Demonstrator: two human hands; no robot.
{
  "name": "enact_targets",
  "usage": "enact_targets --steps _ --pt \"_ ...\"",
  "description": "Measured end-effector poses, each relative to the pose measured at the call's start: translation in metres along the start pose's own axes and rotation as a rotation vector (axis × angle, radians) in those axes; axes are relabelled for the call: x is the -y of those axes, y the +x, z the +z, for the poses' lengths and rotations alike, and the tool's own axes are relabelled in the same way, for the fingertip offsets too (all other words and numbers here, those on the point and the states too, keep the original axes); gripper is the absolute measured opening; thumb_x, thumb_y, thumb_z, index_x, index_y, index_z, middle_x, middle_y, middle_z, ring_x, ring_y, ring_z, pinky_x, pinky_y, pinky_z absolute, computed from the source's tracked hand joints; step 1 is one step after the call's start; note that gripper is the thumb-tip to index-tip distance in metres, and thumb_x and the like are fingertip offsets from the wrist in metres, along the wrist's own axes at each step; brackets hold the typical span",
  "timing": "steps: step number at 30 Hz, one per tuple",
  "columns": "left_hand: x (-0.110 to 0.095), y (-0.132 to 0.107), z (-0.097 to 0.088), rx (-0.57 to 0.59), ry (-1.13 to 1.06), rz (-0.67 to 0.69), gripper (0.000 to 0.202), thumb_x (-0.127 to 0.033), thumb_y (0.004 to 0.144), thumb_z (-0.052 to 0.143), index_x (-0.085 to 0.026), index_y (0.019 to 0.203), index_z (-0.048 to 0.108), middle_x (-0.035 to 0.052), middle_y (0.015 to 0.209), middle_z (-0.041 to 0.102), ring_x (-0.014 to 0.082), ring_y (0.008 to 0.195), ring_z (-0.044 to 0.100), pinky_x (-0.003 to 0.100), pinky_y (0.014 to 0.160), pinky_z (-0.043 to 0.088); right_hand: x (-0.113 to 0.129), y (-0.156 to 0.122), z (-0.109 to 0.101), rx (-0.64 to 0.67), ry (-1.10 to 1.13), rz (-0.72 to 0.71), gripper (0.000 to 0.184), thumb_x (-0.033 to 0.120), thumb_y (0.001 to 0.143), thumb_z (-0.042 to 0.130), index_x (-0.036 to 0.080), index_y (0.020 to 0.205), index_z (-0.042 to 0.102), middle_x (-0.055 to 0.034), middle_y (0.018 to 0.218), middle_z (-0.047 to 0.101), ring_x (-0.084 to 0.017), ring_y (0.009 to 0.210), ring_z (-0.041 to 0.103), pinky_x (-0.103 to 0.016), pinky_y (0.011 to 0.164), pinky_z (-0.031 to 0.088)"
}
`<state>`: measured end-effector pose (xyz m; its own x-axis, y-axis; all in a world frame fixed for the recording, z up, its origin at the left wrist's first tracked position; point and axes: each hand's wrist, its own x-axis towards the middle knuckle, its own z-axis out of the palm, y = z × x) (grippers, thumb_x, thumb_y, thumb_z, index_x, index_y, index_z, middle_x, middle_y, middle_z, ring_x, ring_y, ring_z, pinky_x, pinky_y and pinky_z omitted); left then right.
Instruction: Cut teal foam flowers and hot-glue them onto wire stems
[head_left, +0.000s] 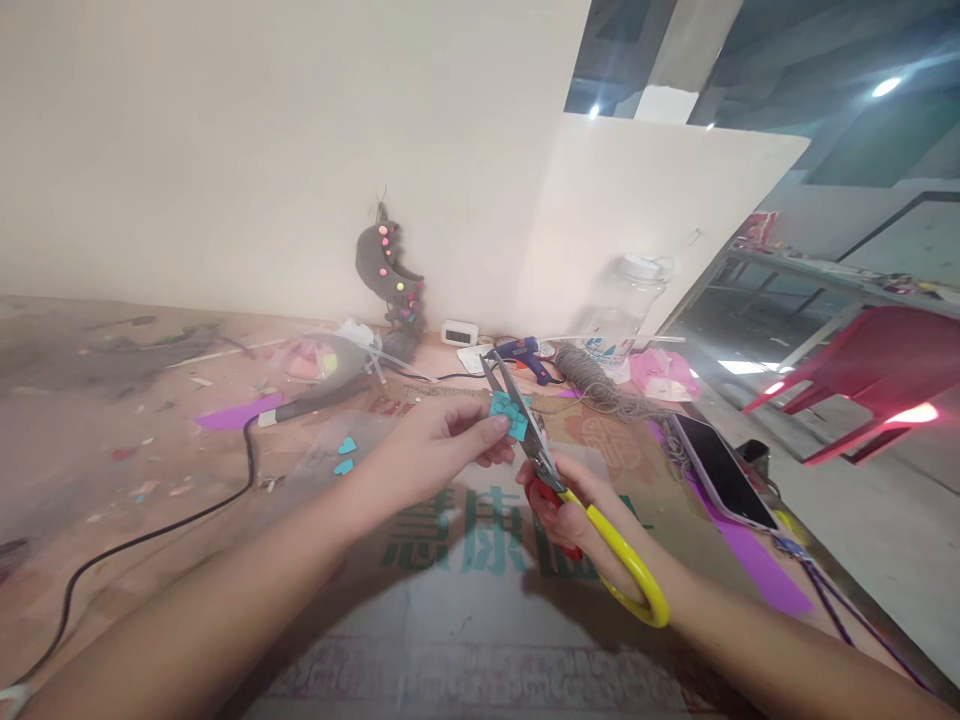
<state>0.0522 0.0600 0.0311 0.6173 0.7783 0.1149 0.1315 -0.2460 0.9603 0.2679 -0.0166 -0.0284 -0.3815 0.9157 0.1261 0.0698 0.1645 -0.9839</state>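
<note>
Between the fingers of my left hand (pixel 457 432) is a small teal piece of paper or felt (pixel 510 412) with lines marked on it. My right hand (pixel 585 510) grips scissors (pixel 622 550) with one yellow and one red handle. Their metal blades are parted and point up and away, close to the right edge of the teal piece. Whether a blade touches it I cannot tell. Two small teal cut-out shapes (pixel 345 456), like hearts, lie on the table to the left of my left hand. Printed cardboard (pixel 465 600) lies beneath both hands.
A grey crescent moon decoration with coloured balls (pixel 381 262) hangs against the board. Behind my hands are a blue glue gun (pixel 517 350), a grey yarn skein (pixel 589 385) and a clear bottle (pixel 626 310). A phone (pixel 724 472) lies right; a black cable (pixel 161 528) runs left.
</note>
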Motion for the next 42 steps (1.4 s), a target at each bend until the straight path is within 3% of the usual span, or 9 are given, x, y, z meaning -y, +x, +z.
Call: enact_targets --steps 11,25,35,42 --pt "-0.002 -0.001 -0.004 0.001 0.079 0.012 0.035 -0.046 0.094 0.055 -0.015 0.083 0.068 0.0030 0.081 0.070 0.0154 0.080 0.063 0.027 0.076 0.048 -0.002 0.001 -0.001 -0.006 -0.012 -0.011 0.058 0.071 0.088 0.055 0.018 0.112 0.050 0.0045 0.074 0.036 -0.007 0.055 0.025 -0.020 0.045 0.025" --pt "-0.006 0.000 -0.010 -0.035 0.144 0.074 0.030 -0.039 0.095 0.052 -0.017 0.082 0.066 0.0000 0.074 0.063 0.0136 0.071 0.058 0.025 0.069 0.045 -0.001 0.002 0.001 -0.024 0.005 -0.018 0.058 0.072 0.086 0.057 0.018 0.109 0.053 0.0050 0.073 0.035 -0.006 0.052 0.025 -0.019 0.042 0.024" --pt "-0.003 0.000 -0.013 -0.007 0.101 0.077 0.029 -0.039 0.096 0.052 -0.017 0.085 0.067 -0.0003 0.076 0.063 0.0129 0.072 0.057 0.025 0.071 0.045 -0.001 0.001 0.002 -0.020 0.025 0.020 0.061 0.073 0.085 0.057 0.018 0.110 0.051 0.0054 0.073 0.036 -0.006 0.052 0.025 -0.019 0.043 0.026" --pt "-0.003 0.002 -0.019 -0.067 0.063 0.065 0.028 -0.040 0.094 0.058 -0.018 0.080 0.067 -0.0002 0.075 0.068 0.0138 0.074 0.063 0.025 0.074 0.049 -0.001 0.001 0.001 -0.021 0.011 0.018 0.059 0.071 0.085 0.058 0.018 0.109 0.052 0.0050 0.073 0.036 -0.006 0.053 0.024 -0.019 0.042 0.024"
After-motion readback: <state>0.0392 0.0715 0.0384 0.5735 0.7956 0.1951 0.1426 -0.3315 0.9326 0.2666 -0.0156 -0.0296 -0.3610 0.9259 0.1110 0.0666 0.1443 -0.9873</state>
